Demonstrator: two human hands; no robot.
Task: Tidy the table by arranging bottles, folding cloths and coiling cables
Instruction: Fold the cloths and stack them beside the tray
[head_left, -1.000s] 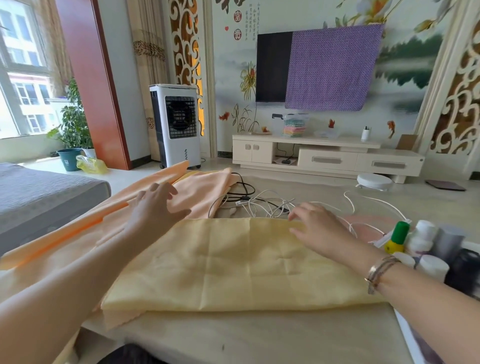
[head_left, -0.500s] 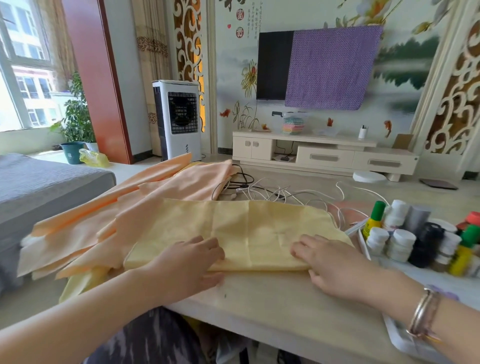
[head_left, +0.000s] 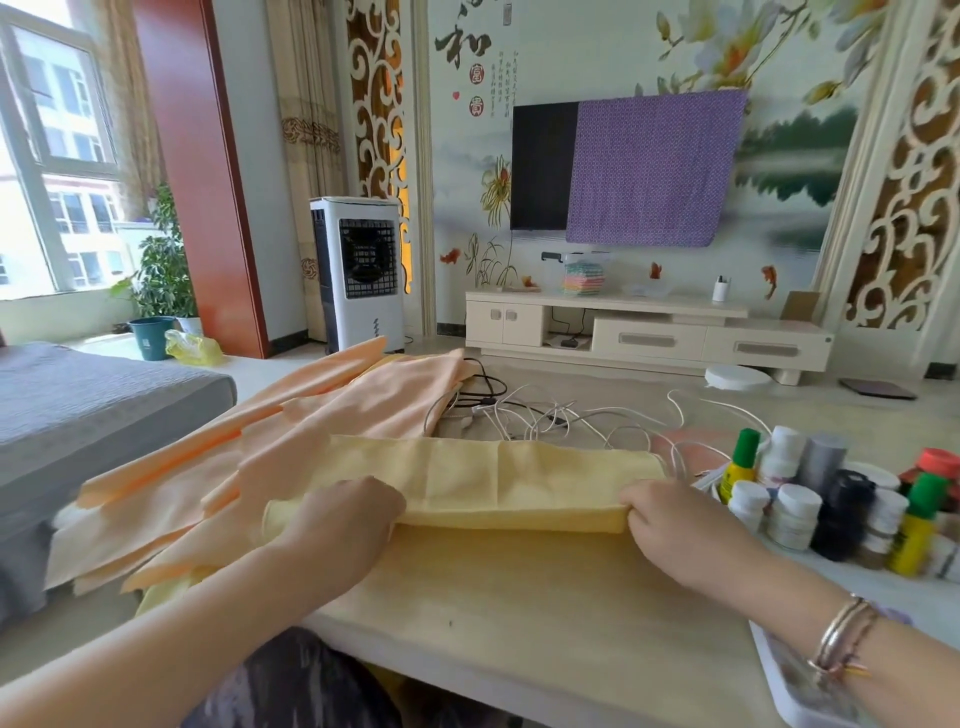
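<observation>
A folded pale yellow cloth lies across the middle of the beige table. My left hand grips its near edge at the left end, fingers curled under the fabric. My right hand grips the same edge at the right end, and that edge is lifted off the table. Peach cloths lie rumpled to the left, partly hanging off the table. Tangled white and black cables sit behind the yellow cloth. Several bottles stand crowded together in a white tray at the right.
A grey sofa stands left of the table. Beyond the table are a white air cooler, a TV cabinet and a wall TV half covered by a purple cloth. A round white object lies on the floor.
Both hands came back from the far side of the yellow cloth to its near edge, took hold of it and lifted it. The camera view rose and shifted left.
</observation>
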